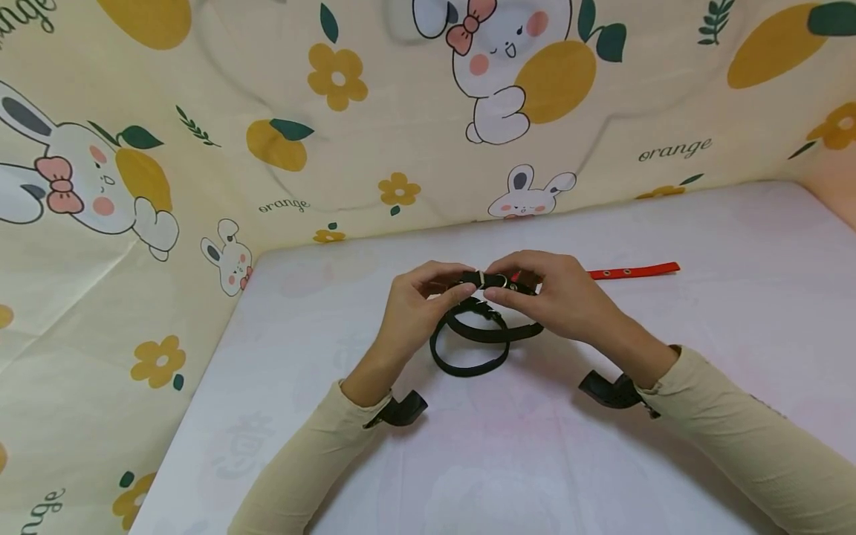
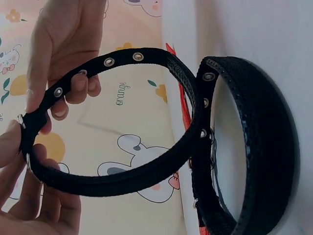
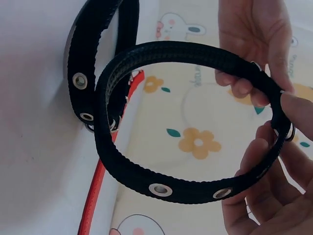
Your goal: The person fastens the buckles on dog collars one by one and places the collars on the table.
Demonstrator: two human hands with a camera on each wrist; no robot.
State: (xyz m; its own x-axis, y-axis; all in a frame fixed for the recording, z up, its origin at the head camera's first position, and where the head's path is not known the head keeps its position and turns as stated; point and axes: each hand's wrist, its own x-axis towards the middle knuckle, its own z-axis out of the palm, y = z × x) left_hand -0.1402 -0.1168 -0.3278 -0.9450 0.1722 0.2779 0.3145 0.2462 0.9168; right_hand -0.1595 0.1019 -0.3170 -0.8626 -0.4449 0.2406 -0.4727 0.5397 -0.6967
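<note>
Both hands hold one black collar (image 1: 496, 332) up by its buckle end, over the middle of the table. My left hand (image 1: 456, 287) pinches the buckle end from the left. My right hand (image 1: 507, 288) pinches it from the right. In the left wrist view the held collar (image 2: 137, 182) is a closed loop with metal eyelets, and its far side rests near a second black collar (image 2: 266, 147). That second black collar (image 1: 468, 364) lies on the table under the hands. The right wrist view shows the held collar (image 3: 146, 177) pinched between my right thumb and fingers (image 3: 259, 152).
A red strap with eyelets (image 1: 634, 271) lies flat behind my right hand. The table has a pale pink-white cover (image 1: 468, 461). A cream cloth with rabbits and oranges (image 1: 374, 119) walls the back and left sides. Wrist cameras sit on both forearms.
</note>
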